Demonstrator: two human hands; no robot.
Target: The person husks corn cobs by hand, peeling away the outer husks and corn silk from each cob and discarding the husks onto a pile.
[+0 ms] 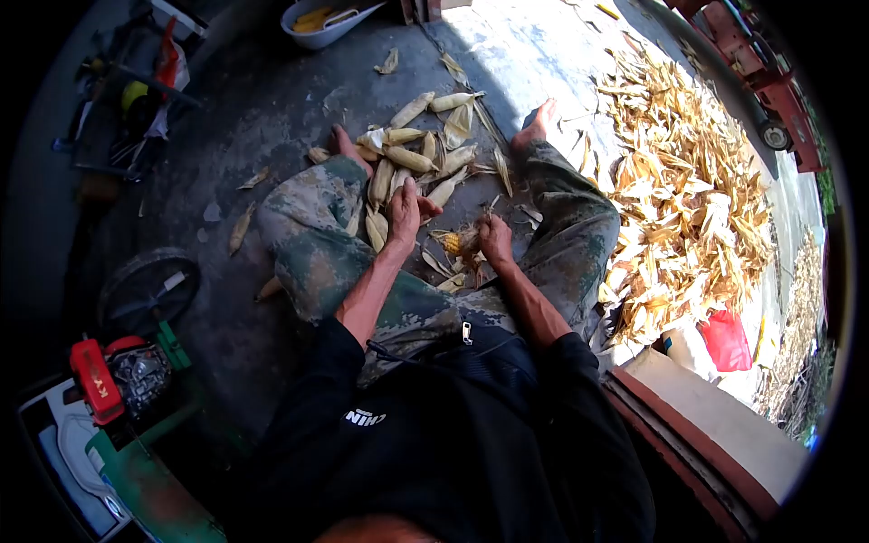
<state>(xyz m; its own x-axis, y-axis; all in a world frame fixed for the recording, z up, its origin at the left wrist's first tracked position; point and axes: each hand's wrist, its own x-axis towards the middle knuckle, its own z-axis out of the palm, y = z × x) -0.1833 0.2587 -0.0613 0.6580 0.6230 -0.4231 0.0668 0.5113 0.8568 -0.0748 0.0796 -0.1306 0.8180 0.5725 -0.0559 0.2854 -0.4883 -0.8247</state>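
My left hand (pixel 410 214) is held above the pile between my legs, its fingers stretched out and the thumb apart, with nothing in it. Nearest to it lie unhusked corn cobs (pixel 409 159) in pale, dry husks. My right hand (pixel 495 239) is closed, and a thin dry piece sticks up from its top. What lies inside its fingers is hidden. Brown, stringy corn silk (pixel 470 242) touches or sits right beside that hand. Between my hands, yellow kernels of a corn cob (pixel 449 242) show low down among loose husk scraps (pixel 437 263).
A large heap of dry husks (pixel 688 190) lies at the right, with a red bag (pixel 725 341) at its near end. A pale basin (pixel 328 25) holding yellow cobs stands at the top. A red engine (pixel 118 376) on a green machine is at the lower left.
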